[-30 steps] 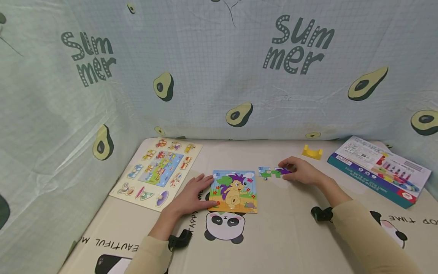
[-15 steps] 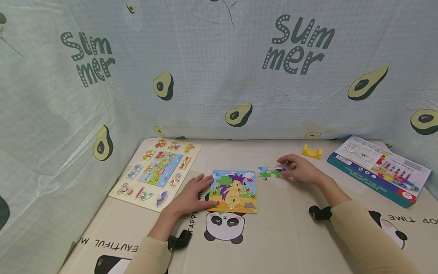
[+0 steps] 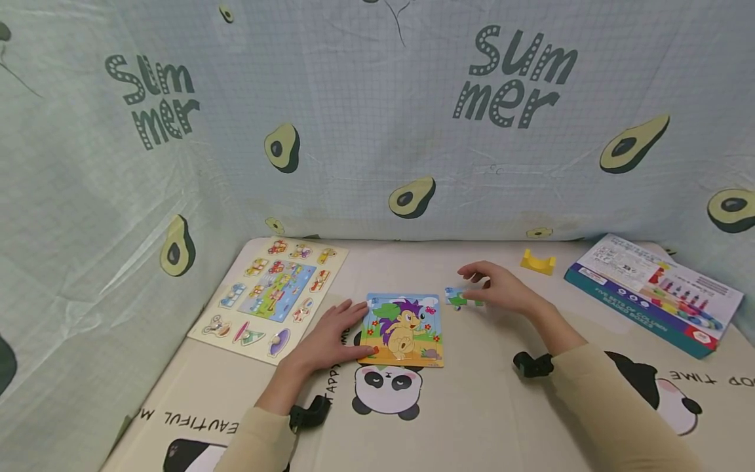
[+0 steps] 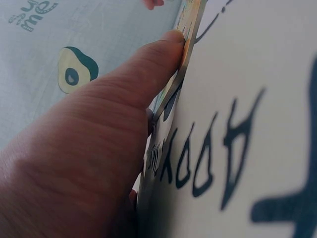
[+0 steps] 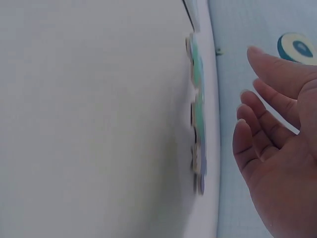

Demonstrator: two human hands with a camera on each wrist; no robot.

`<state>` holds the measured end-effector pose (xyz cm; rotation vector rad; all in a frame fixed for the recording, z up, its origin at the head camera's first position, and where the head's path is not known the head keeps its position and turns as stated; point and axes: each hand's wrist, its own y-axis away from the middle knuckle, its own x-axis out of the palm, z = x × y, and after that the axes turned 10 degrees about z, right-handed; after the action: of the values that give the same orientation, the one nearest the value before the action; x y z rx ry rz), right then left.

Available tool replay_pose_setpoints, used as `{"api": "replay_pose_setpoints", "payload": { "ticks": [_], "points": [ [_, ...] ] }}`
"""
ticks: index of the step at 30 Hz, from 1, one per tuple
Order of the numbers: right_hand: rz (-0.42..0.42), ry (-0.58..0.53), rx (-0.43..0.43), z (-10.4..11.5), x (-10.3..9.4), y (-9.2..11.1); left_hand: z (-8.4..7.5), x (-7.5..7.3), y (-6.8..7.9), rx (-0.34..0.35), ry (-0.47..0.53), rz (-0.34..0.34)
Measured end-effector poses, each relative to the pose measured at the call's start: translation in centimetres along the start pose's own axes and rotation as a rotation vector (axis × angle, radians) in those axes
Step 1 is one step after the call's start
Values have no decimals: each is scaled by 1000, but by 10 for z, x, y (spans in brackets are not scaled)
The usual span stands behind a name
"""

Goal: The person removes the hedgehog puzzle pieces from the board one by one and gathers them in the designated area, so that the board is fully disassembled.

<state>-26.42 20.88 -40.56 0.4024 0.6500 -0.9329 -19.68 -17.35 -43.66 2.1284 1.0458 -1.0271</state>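
My left hand (image 3: 328, 337) rests at the left side of a square jigsaw puzzle (image 3: 407, 334) with a purple-haired hedgehog picture. Its thumb lies on the puzzle's edge, which the left wrist view shows close up beside the thumb (image 4: 166, 47). Over two loose jigsaw pieces (image 3: 455, 297), just right of the puzzle, hovers my right hand (image 3: 503, 288), fingers loosely bent and holding nothing. It partly hides the right-hand piece in the head view. From the right wrist, both pieces (image 5: 198, 69) lie on the table, apart from the hand.
A wooden peg board (image 3: 280, 292) with vehicle and toy shapes lies at the left. Toward the back right are a yellow curved block (image 3: 538, 262) and a blue-and-white toy box (image 3: 651, 295). A patterned cloth curtain (image 3: 342, 85) closes off the back.
My right hand has come off the right-hand piece and moved left over the two pieces. The left hand and the puzzle have stayed in place.
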Motion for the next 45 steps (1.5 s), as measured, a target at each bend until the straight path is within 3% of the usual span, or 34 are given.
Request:
{"api": "replay_pose_setpoints", "payload": {
  "ticks": [21,45],
  "points": [
    [56,-63,-33,24,36,-23,1,2,-1,1,14,-9],
    [125,80,18,40,60,-37,0,0,-1,-3,17,-3]
  ]
}}
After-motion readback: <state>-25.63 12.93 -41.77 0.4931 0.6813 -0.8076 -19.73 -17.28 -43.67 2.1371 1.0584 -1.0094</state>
